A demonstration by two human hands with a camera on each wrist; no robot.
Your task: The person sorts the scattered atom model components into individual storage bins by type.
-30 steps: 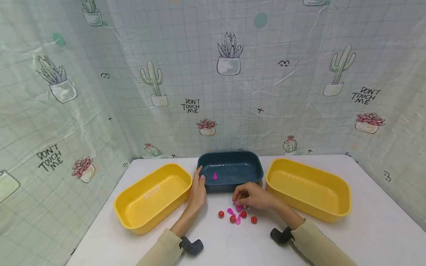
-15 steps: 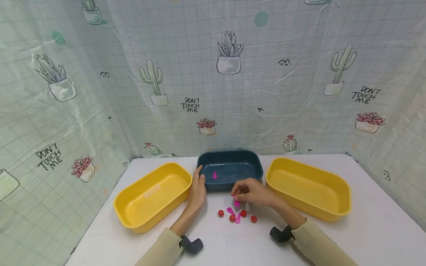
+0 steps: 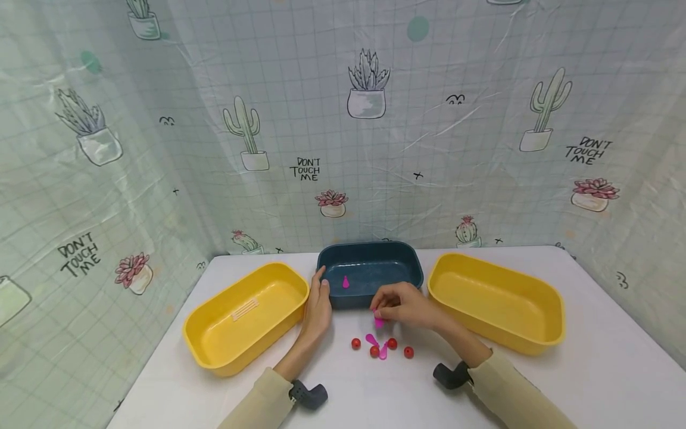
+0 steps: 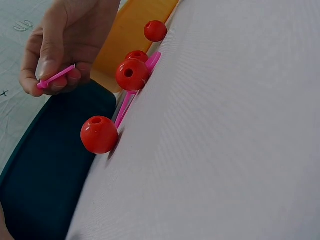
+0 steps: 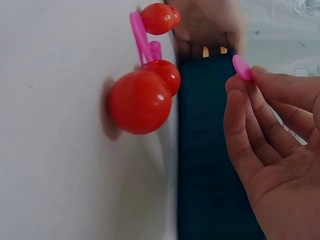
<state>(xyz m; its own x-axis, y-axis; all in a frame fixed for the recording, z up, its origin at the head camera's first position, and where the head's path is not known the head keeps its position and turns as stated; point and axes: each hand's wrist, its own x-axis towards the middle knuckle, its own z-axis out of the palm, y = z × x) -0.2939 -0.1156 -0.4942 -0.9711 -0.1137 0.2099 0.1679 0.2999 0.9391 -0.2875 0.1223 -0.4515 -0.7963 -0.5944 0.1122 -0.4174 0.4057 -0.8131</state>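
Note:
My right hand (image 3: 404, 305) pinches a pink teardrop-shaped plastic piece (image 3: 379, 322) between thumb and fingertips, just in front of the dark blue bin (image 3: 375, 301). In the right wrist view the piece (image 5: 241, 68) sticks out past the thumb tip. My left hand (image 3: 318, 311) rests against the left end of that bin, its fingers fairly straight and its thumb at the rim. Another pink piece (image 3: 345, 282) lies inside the bin. Two more pink pieces (image 3: 372, 339) lie on the table among several red beads (image 3: 356, 344) with holes through them.
A yellow bin (image 3: 214, 351) stands at the left, with a pale striped patch (image 3: 245, 310) on its floor. A second yellow bin (image 3: 498, 301) stands at the right. Behind the white table (image 3: 375, 399) hangs a cactus-print curtain (image 3: 418, 143).
My right hand has lifted the pink piece from among the beads and moved slightly up and left toward the blue bin. The left hand has stayed in place.

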